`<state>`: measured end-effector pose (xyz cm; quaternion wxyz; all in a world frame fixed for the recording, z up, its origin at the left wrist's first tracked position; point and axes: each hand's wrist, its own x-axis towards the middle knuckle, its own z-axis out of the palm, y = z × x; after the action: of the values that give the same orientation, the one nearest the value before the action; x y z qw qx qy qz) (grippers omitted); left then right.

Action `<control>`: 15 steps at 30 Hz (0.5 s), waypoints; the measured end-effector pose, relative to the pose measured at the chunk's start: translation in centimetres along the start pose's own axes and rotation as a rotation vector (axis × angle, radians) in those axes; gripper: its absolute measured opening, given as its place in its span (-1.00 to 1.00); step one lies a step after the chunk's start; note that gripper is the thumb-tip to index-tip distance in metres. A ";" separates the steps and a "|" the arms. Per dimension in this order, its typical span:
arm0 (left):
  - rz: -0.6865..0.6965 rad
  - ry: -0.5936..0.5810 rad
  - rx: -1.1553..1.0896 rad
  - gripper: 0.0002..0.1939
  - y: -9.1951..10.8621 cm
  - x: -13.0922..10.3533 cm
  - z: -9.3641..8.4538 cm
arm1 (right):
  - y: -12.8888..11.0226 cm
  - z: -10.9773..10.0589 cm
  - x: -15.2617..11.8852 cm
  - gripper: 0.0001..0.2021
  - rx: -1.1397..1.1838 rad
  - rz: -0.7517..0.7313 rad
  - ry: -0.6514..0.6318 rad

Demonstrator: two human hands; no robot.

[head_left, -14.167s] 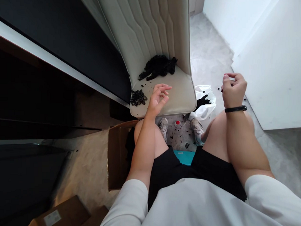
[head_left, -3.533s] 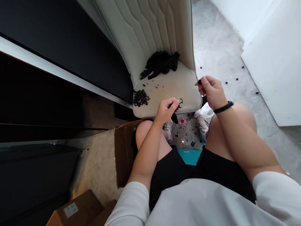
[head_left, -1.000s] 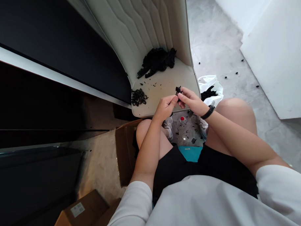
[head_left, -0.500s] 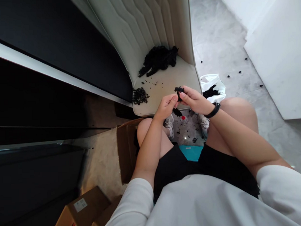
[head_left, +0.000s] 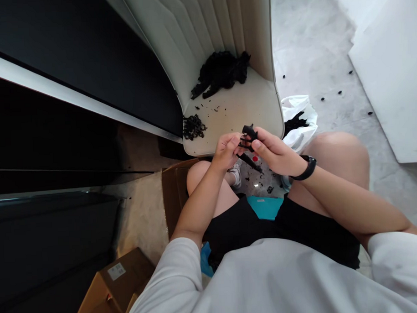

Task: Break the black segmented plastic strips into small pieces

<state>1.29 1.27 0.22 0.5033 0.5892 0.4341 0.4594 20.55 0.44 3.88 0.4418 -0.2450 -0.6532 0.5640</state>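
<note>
My left hand [head_left: 228, 150] pinches one side of a black rubbery-looking piece [head_left: 250, 133], and my right hand [head_left: 272, 149] grips its other side. Thin strands of it stretch between my fingers. A dark strip [head_left: 250, 163] hangs just below my hands. Beyond them, on the seat of a pale chair [head_left: 234, 112], lies a large crumpled black heap [head_left: 222, 74]. A smaller pile of black scraps [head_left: 194, 127] sits at the seat's left edge, with tiny crumbs scattered between the two.
A white bag [head_left: 302, 137] with black material stands right of the chair. Cardboard boxes [head_left: 130, 273] are at lower left, another [head_left: 172, 194] beside my left leg. Small black bits dot the grey floor [head_left: 307, 48]. A white panel [head_left: 394, 86] is at right.
My hands have moved slightly apart, and the black piece between them is more spread, with strands showing. The dark strip below hangs longer. The view has shifted a little.
</note>
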 end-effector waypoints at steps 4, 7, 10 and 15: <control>0.081 -0.054 0.108 -0.21 0.2 1.0 -0.8 | 1.4 0.2 0.3 -0.54 0.311 0.147 0.003; 0.178 -0.070 0.239 -0.31 0.8 1.8 -1.2 | 2.1 0.1 0.7 -0.54 0.504 0.240 0.032; 0.263 -0.122 0.369 -0.36 1.3 2.4 -1.5 | 2.5 -0.3 1.1 -0.52 0.493 0.281 0.108; 0.312 -0.145 0.491 -0.39 1.4 3.0 -2.2 | 2.8 -2.0 1.4 -0.57 0.148 0.234 0.177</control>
<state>-0.22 4.50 2.08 0.2986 0.7842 0.3994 0.3692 21.05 3.34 1.57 0.4456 -0.3350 -0.5353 0.6346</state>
